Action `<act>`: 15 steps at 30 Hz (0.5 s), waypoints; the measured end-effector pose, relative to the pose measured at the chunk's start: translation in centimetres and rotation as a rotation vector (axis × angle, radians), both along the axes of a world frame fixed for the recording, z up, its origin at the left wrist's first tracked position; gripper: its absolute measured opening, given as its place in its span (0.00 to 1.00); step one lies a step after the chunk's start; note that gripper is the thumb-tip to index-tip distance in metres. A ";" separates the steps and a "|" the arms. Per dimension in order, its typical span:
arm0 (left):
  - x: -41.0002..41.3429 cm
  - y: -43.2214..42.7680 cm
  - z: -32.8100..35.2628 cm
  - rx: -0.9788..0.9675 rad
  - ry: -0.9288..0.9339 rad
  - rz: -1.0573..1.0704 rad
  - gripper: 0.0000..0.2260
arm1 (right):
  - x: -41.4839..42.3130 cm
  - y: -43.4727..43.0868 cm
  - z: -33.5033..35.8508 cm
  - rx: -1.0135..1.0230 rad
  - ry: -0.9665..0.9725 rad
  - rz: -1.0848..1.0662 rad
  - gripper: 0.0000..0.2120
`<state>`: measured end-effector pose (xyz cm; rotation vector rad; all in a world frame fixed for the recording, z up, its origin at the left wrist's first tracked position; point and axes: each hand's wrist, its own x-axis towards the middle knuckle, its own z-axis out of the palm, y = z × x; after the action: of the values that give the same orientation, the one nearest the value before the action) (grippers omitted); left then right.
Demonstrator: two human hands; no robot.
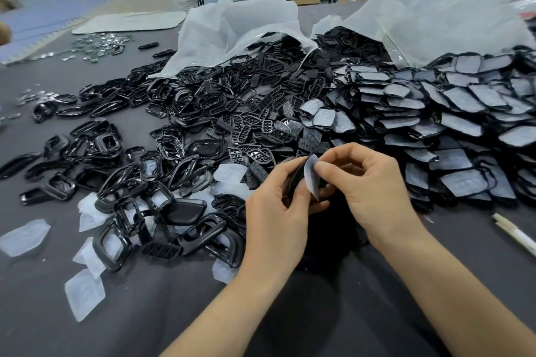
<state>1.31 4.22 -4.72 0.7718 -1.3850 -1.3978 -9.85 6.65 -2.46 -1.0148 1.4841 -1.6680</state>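
Note:
My left hand point(278, 206) grips a black plastic part point(294, 182), mostly hidden between my fingers, above the grey table. My right hand point(365, 180) pinches a thin translucent white film point(311, 177) that stands up against that black part. Both hands meet at the middle of the view, just in front of a big heap of black key-shell parts point(232, 113). Loose peeled films point(24, 236) lie on the table at the lower left.
Stacks of film-covered black panels point(452, 113) fill the right side. Two open white plastic bags point(240, 26) spill parts at the back. Shiny metal pieces point(98, 45) lie far left. A pale stick point(514, 233) lies at the right edge. Boxes and a table stand behind.

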 end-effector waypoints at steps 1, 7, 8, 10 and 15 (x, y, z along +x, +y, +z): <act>0.0 0.0 0.0 0.005 0.006 -0.008 0.11 | 0.0 0.0 0.0 0.009 -0.016 -0.004 0.08; 0.0 -0.1 0.3 0.043 0.051 -0.090 0.14 | -0.4 -0.3 -0.2 0.081 -0.302 0.037 0.07; 0.1 -0.1 0.4 0.045 0.055 -0.100 0.14 | -0.5 -0.3 -0.1 0.082 -0.337 0.065 0.07; 0.1 -0.2 0.4 0.047 0.060 -0.119 0.14 | -0.6 -0.3 -0.1 0.084 -0.376 0.097 0.06; 0.3 -0.7 0.5 0.048 0.063 -0.149 0.14 | -0.6 -0.4 -0.1 0.078 -0.362 0.096 0.05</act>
<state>1.58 3.57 -4.23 0.6602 -1.3872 -1.5629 -10.45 6.27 -2.57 -0.6865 1.2315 -1.6106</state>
